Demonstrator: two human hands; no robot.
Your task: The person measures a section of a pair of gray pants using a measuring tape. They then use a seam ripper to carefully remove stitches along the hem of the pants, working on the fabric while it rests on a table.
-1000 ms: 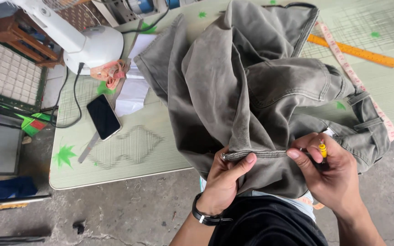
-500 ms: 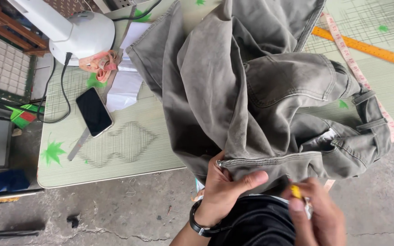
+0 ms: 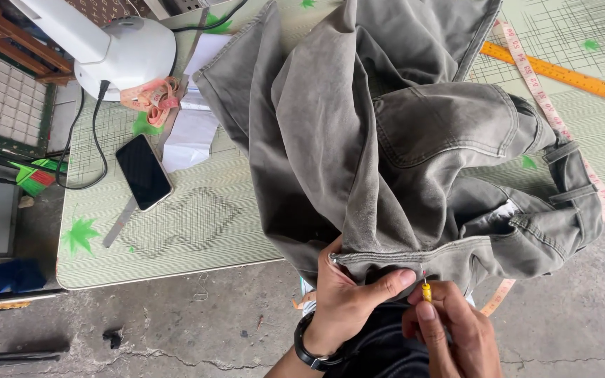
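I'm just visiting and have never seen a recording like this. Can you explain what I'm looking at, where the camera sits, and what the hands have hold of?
There is no machine here: a person works with two bare hands, and the single camera is worn on their head, looking down. That is why you see only forearms and hands at the bottom edge.

The left hand, with a dark watch at the wrist, pinches a stitched edge of the grey-green trousers, which are heaped on the table and hang over its near edge. The right hand holds a small yellow-handled tool with its tip at that seam.

Also on the green patterned table: a black phone, white paper, a white lamp, a pink measuring tape and an orange ruler.
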